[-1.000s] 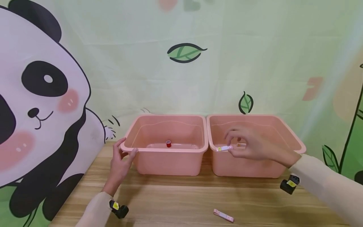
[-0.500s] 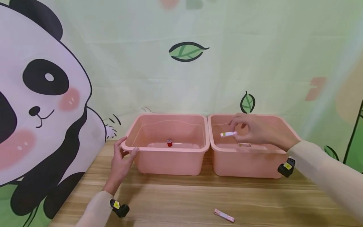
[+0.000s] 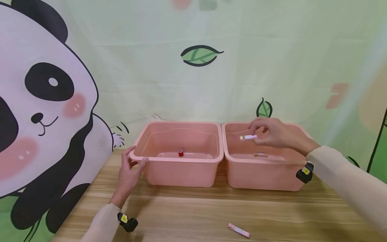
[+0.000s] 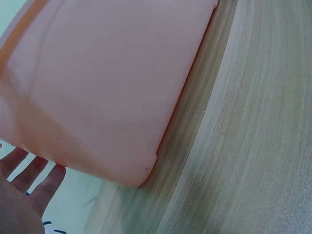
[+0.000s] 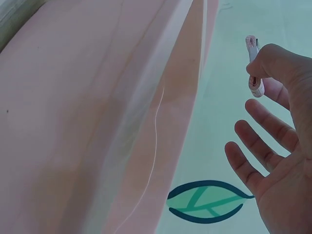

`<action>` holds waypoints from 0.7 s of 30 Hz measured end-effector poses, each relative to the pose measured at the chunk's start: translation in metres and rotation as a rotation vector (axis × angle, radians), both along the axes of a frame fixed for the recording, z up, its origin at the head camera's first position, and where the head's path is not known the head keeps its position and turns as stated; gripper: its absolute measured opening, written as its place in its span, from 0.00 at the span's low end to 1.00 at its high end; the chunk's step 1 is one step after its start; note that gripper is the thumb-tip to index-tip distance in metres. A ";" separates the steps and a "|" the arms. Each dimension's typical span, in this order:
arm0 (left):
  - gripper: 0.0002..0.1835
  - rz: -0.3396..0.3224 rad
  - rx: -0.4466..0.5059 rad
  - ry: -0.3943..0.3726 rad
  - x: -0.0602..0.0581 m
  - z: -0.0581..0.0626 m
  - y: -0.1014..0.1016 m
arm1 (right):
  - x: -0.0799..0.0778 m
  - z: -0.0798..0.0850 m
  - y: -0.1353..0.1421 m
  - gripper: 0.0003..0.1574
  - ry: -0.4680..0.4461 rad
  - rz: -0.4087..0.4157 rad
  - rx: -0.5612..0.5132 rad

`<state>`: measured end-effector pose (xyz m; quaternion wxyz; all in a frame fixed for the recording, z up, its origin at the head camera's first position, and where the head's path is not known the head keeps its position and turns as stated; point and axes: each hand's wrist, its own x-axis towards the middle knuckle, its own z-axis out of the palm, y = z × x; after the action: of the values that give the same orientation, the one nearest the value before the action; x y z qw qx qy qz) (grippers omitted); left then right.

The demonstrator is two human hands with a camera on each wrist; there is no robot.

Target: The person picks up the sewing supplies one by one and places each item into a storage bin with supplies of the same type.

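Observation:
My right hand (image 3: pixel 270 132) pinches a folded tape measure (image 3: pixel 248 137), pink and white with a pale band, above the right pink tub (image 3: pixel 266 176). In the right wrist view, the tape measure (image 5: pixel 252 51) shows looped layers at its ends, between thumb and index finger, while the other fingers are spread. My left hand (image 3: pixel 130 174) holds the front left corner of the left pink tub (image 3: pixel 181 173), thumb at the front rim, fingers along the side. Inside the right tub lies a small brownish-pink folded strip (image 3: pixel 260 155). A small red cylinder with a pale top (image 3: pixel 180 153) stands in the left tub.
Another folded pink strip with a pale band (image 3: pixel 239 230) lies on the wooden table (image 3: pixel 187 211) near the front. The tubs stand side by side against a green cloth backdrop (image 3: pixel 145 67) printed with a panda and leaves.
My right hand has moved up and back from the right tub's front rim to over its inside, carrying the tape measure. The left hand stays at its corner.

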<state>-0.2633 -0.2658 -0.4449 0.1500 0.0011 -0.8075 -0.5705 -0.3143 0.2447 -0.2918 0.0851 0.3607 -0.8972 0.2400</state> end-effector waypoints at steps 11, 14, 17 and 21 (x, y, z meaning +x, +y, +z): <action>0.39 0.020 -0.029 0.019 0.002 0.001 0.000 | -0.021 0.007 0.009 0.09 -0.051 -0.081 0.049; 0.40 0.021 -0.027 0.023 0.001 0.000 0.000 | -0.027 0.008 0.011 0.08 -0.054 -0.104 0.060; 0.41 0.019 -0.026 0.019 0.000 -0.001 -0.001 | -0.033 0.007 0.013 0.07 -0.057 -0.123 0.067; 0.41 0.005 -0.012 0.002 0.003 0.005 0.002 | -0.041 0.007 0.016 0.06 -0.063 -0.151 0.101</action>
<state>-0.2600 -0.2638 -0.4403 0.1525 0.0017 -0.8107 -0.5653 -0.3554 0.2608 -0.2849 0.0565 0.2883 -0.9351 0.1983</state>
